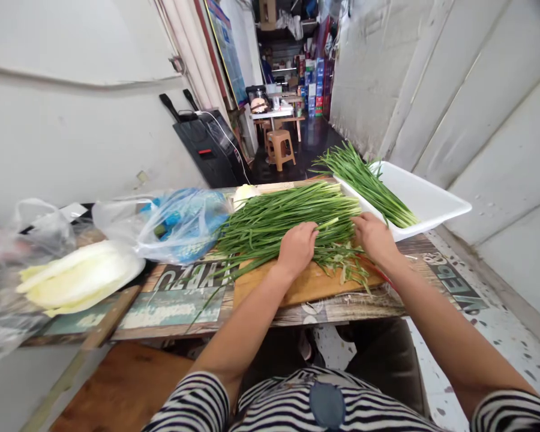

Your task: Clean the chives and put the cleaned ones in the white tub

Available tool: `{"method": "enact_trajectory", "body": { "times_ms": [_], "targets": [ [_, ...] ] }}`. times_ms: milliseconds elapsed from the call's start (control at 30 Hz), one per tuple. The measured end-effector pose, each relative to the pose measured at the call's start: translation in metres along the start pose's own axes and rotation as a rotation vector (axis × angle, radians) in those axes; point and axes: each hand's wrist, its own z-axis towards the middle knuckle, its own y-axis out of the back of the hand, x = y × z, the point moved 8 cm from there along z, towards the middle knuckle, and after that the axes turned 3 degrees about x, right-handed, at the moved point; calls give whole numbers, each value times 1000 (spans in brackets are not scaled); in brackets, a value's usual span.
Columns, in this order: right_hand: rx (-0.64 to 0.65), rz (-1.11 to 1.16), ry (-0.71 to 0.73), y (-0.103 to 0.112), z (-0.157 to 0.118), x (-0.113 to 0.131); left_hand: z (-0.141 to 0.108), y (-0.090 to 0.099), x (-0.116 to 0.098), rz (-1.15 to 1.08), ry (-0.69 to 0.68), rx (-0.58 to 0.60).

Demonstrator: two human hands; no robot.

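A thick pile of garlic chives (288, 210) lies across a wooden cutting board (306, 287), pale ends to the right. My left hand (298, 249) is closed around a chive stalk (328, 224), whose light end sticks out past the fingers toward the right. At the pile's pale ends, my right hand (374, 237) has its fingers pinched together; what they hold, if anything, is hidden. Between and below the hands, wilted chive trimmings (346, 264) lie on the board. Beside my right hand, a white plastic tub (432, 198) holds another bunch of chives (369, 183).
On the left of the table are a napa cabbage (85, 276), a clear plastic bag (22, 252) and a bag with blue contents (184, 222). Another pale vegetable (244, 195) sits behind the pile. A black folded item (211, 147) leans on the wall. A stool (279, 150) stands farther back.
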Motion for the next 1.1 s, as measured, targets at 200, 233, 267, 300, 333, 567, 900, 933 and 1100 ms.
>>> {"method": "enact_trajectory", "body": {
  "times_ms": [200,233,267,300,333,567,900,933,1100],
  "targets": [
    [100,-133,182,-3,18,8,-2,1,-4,-43,-51,-73],
    [85,-114,256,3,18,14,-2,-1,-5,-35,-58,-52],
    [63,-74,320,10,15,21,-2,-3,-7,-28,-66,-33],
    [44,-18,362,17,12,27,-2,-3,-9,-22,-74,-24],
    [34,46,375,23,8,32,-3,-1,-11,-19,-83,-31],
    [26,504,176,26,-26,48,-6,1,-28,-113,-236,-27],
    [-116,1126,-260,2,-31,18,-4,-11,-20,-246,-146,45],
    [-150,1159,-330,0,-31,10,-4,-10,-19,-244,-141,27],
    [-273,633,-338,22,-37,-20,-4,-9,-15,-224,-122,-32]
  ]
}}
